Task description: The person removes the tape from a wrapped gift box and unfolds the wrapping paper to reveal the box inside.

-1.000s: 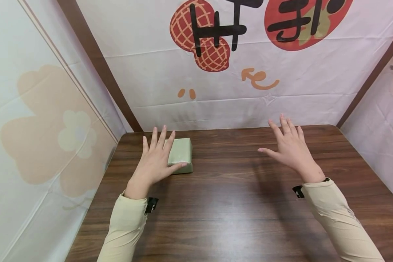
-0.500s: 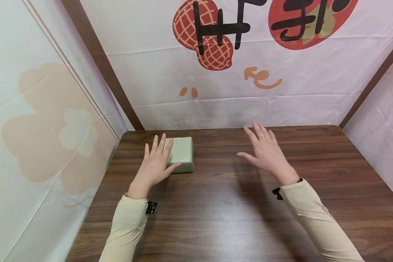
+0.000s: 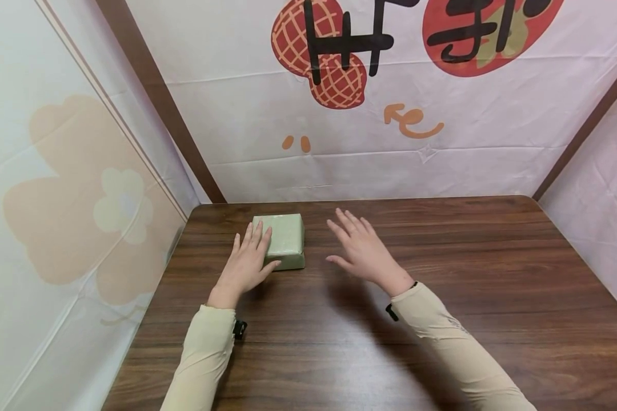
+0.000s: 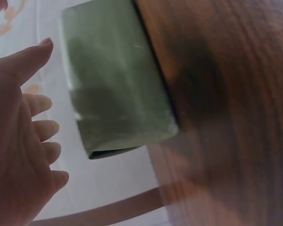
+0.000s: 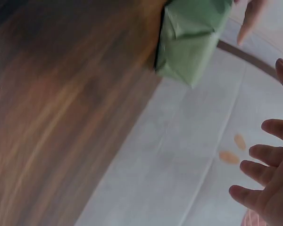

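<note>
A small box wrapped in light green paper point(image 3: 285, 237) lies at the back left of the wooden table. My left hand point(image 3: 244, 264) is spread over its left side in the head view. The left wrist view shows a gap between these fingers and the green wrapped box point(image 4: 115, 75). To the right of the box hovers my right hand point(image 3: 362, 250), palm down with fingers spread and holding nothing. Folded paper at one end of the box point(image 5: 191, 47) shows in the right wrist view, apart from the right hand point(image 5: 269, 165).
The brown wood-grain table point(image 3: 468, 274) reaches back to a printed white cloth wall point(image 3: 349, 177). Another cloth panel with a pale flower point(image 3: 72, 200) stands along the left side. A black wrist strap point(image 3: 239, 329) sits at the left cuff.
My right hand has travelled left across the table, closer to the box. The left hand has lowered slightly beside the box, which has stayed in place.
</note>
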A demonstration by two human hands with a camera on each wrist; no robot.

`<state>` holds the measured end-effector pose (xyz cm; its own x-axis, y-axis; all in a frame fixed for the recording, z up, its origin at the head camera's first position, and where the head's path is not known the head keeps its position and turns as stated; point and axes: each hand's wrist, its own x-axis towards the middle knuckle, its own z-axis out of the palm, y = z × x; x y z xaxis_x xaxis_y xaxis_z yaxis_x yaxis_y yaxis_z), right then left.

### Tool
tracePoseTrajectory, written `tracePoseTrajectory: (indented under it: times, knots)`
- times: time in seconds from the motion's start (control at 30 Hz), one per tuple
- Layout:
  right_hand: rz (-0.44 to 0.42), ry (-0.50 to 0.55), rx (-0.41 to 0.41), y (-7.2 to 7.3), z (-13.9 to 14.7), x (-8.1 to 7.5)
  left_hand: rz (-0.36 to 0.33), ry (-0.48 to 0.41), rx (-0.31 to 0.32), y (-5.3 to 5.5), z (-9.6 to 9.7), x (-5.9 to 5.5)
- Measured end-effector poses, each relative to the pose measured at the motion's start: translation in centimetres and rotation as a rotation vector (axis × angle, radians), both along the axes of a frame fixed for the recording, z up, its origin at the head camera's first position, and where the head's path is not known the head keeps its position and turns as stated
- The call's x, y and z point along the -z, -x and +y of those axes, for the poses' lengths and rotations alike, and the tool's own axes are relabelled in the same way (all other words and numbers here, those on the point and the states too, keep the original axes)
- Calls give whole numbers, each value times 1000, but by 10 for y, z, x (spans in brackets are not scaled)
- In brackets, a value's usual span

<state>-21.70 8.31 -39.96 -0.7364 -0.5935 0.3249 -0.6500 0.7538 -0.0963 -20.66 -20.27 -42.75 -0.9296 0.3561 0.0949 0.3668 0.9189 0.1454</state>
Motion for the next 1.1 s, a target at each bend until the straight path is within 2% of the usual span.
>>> tracePoseTrajectory:
  times: [0.23,0.53,0.7,0.9,1.1]
  knots:
    - [11,-52,-88,7,-44,19,-15,13,-11,6,-4,12]
    - [30,-125,-151,17,-84,37,-26,25,-22,9,-4,22]
    - [48,-138,-154,21,-97,46,-31,24,-20,10,-3,25]
    - [86,-167,-154,26,-107,56,12,-3,-9,9,-4,30]
    - [108,-154,-152,28,-110,64,27,19,-32,11,-3,33]
